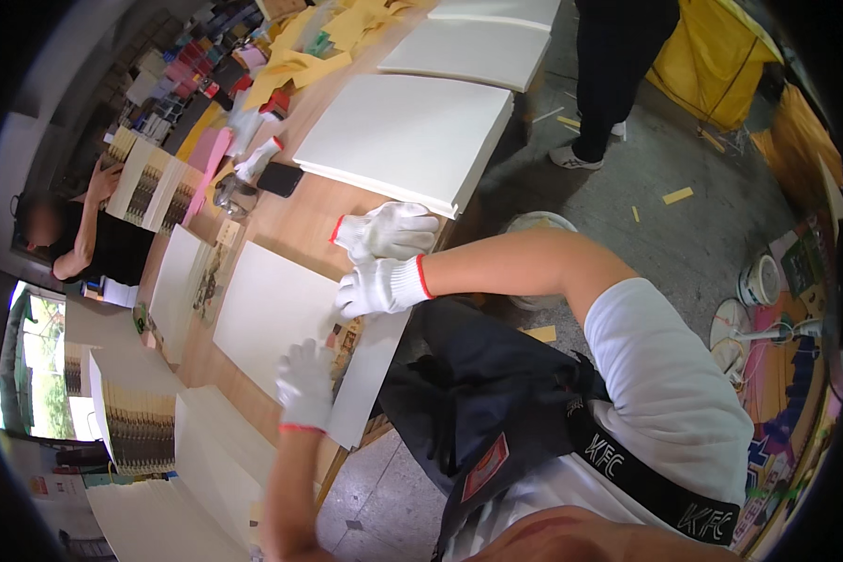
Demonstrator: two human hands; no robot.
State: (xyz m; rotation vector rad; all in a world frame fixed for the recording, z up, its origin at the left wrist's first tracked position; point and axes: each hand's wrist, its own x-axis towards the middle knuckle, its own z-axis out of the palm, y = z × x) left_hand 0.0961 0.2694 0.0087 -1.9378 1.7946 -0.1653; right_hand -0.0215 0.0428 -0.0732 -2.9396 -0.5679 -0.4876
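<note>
One white board under my hands, piles to either side

Far left I see a fanned pile of white boards with tan, dark-striped edges [139,426]; I'd judge those done, though nothing here confirms it. My left hand [304,379], in a white knit glove with a red cuff, lies loosely spread on the lower edge of a flat white rectangular board [267,300] on the pale wooden surface [326,199]. A narrow multicoloured printed strip [349,337] shows along its right side. My right hand [379,287], gloved alike, is at the upper right corner; I cannot tell whether it pinches anything. I take this board as midway, and the thick stack of plain white boards [398,126] as work left.

Around, from the left: a co-worker's bare hand [106,180] on another fanned pile [155,183], a flat black phone [279,179], then a loose white red-cuffed glove [391,231] right by my right hand, the likeliest obstacle. Farther right are a round white tub [545,222] and a co-worker's dark-trousered legs [613,75]
</note>
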